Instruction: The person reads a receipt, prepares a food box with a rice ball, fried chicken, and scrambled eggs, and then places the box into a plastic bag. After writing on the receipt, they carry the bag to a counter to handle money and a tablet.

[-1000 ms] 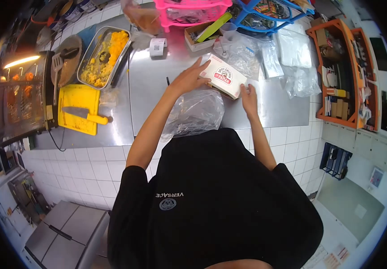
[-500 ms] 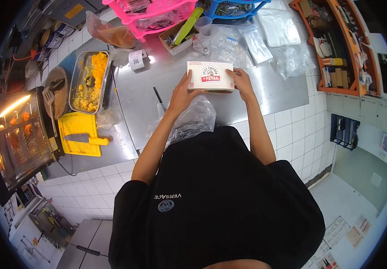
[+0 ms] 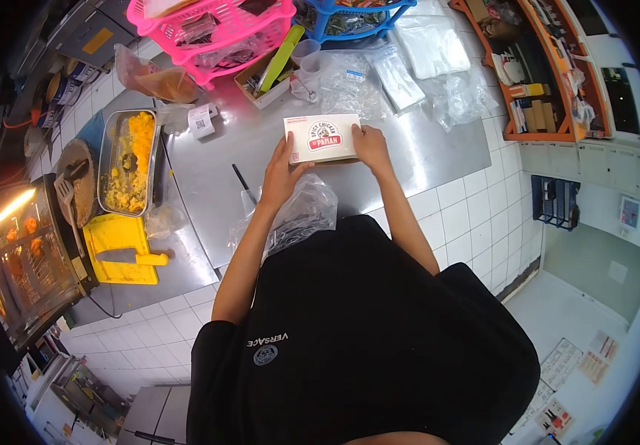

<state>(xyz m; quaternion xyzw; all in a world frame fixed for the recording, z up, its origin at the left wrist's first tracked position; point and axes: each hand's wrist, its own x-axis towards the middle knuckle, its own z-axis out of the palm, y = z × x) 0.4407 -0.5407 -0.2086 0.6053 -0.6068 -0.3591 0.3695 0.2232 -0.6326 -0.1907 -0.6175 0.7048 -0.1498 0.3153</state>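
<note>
A white cardboard food box (image 3: 323,139), printed "Spicy Chicken Si Paman", sits between my two hands over the steel table (image 3: 424,159). My left hand (image 3: 283,176) grips its left side, thumb along the near edge. At the right end, my right hand (image 3: 372,150) is closed on the box, with fingers bent over its top corner. The lid looks closed. Just below the box lies a clear plastic bag (image 3: 298,211), partly behind my left forearm. A black pen-like stick (image 3: 240,178) rests left of my left hand.
To the left are a metal tray (image 3: 103,174) of yellow food, a yellow cutting board (image 3: 112,230) with a knife (image 3: 131,257), and a lit display warmer (image 3: 27,252). Pink (image 3: 223,55) and blue baskets (image 3: 353,24), plastic bags (image 3: 431,48) and a paper roll (image 3: 202,121) are at the back.
The view has shifted, so the table things appear further left and mostly lower. Both hands keep hold of the box, which is slightly tilted now; the right fingers look more bent.
</note>
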